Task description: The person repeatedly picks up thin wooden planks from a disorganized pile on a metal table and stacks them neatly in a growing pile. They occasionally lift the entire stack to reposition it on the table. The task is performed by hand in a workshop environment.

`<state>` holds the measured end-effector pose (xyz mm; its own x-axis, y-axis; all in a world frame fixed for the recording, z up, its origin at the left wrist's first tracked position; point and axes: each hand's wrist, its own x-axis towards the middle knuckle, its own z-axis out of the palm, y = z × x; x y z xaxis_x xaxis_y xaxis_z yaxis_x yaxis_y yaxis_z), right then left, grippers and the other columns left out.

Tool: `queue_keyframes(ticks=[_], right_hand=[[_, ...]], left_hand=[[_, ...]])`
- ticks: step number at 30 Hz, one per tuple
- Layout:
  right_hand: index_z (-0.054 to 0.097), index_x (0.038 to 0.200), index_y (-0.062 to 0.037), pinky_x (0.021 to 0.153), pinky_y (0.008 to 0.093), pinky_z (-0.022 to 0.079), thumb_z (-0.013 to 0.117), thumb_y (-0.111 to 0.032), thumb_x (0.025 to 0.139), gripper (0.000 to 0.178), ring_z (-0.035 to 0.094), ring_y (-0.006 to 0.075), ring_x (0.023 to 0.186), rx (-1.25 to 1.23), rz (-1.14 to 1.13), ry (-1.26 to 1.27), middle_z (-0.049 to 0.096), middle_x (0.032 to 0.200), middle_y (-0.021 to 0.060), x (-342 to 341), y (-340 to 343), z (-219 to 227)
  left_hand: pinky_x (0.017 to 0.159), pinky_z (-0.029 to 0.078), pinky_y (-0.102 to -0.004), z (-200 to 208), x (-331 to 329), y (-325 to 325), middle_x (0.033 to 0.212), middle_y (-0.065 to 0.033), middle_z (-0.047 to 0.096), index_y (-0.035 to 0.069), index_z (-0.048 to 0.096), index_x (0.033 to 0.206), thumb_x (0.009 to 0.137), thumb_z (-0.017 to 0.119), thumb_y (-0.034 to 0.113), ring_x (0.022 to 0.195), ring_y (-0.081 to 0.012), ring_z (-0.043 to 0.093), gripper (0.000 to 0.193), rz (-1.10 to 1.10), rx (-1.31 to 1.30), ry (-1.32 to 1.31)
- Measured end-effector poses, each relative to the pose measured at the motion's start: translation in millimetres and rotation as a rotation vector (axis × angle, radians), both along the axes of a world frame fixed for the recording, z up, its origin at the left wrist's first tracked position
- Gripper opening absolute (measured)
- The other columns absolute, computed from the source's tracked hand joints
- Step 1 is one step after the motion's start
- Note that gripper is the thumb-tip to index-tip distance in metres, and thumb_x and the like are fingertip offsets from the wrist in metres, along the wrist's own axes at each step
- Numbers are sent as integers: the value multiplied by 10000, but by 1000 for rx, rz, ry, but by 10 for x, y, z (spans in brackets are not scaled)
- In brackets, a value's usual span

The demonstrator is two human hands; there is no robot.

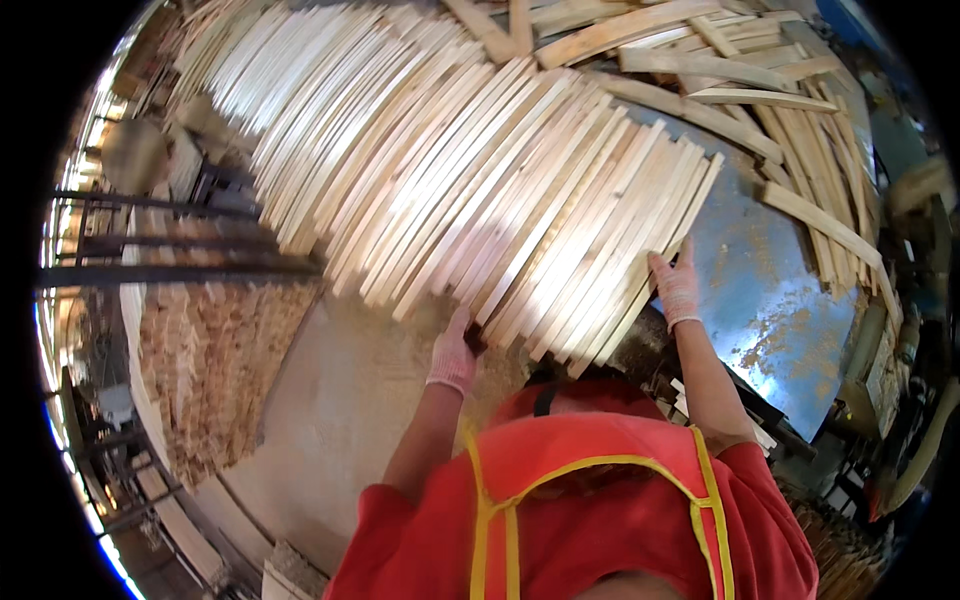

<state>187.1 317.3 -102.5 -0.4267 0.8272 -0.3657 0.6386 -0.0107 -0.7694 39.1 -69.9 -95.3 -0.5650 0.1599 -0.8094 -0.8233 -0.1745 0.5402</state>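
Note:
A long row of pale wooden strips [500, 200] lies side by side in front of me, slanting from near to far right. My left hand [455, 358], in a light knitted glove, is closed at the near ends of several strips; its fingertips are partly hidden there. At the right end of the row, my gloved right hand [677, 288] has its thumb on the outermost strip [640, 300] and its fingers along the outer side. The strips between both hands lie close together, with their near ends uneven.
A loose heap of wooden boards [740, 85] covers the far right. Beside the row is a bluish metal tabletop [770, 300] with scattered sawdust. On the left stands a tall stack of cut wood [215, 360] near a dark metal frame [180, 272], above a dusty floor [340, 400].

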Motion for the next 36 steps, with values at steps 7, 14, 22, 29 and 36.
queue_keyframes(ticks=[7, 14, 22, 29, 36], right_hand=[[319, 1660, -13, 1169, 415, 447, 827, -294, 904, 953, 588, 385, 1393, -24, 120, 126, 602, 1506, 278, 27, 252, 99], [344, 1623, 77, 1166, 380, 449, 814, -313, 922, 930, 585, 360, 1397, -292, 145, 180, 606, 1506, 267, 77, 527, 132], [713, 1109, -93, 745, 355, 585, 822, -380, 947, 348, 680, 217, 845, -407, -775, 615, 727, 998, 51, 146, 2627, -461], [706, 1014, -145, 563, 297, 507, 833, -303, 955, 211, 620, 133, 679, -428, -749, 933, 668, 828, -22, 282, 2801, 220], [687, 1264, 5, 710, 303, 556, 781, -215, 932, 410, 657, 127, 790, -121, -206, 186, 741, 953, 36, 1164, 459, 48]], left_hand=[[698, 475, -275, 652, -385, -160, 824, 24, 653, 153, 705, 906, 1023, 718, 425, 753, -115, 606, 297, -276, 15, 150], [705, 533, -344, 300, -223, -62, 950, -34, 709, 158, 702, 1139, 1000, 744, 482, 832, -193, 671, 356, -63, -112, -161], [1040, 543, -547, -16, -51, -388, 1379, -145, 677, 111, 600, 1468, 1036, 662, 542, 1168, -314, 677, 614, -55, -166, -22], [1037, 579, -492, 1544, -785, -247, 1359, -198, 667, -16, 546, 1497, 1042, 534, 704, 1212, -238, 677, 852, -584, 82, 160], [1101, 535, -424, 1260, -1338, 1325, 1533, -236, 575, 19, 358, 1659, 1003, 625, 498, 1290, -311, 642, 855, -1536, -286, 711]])
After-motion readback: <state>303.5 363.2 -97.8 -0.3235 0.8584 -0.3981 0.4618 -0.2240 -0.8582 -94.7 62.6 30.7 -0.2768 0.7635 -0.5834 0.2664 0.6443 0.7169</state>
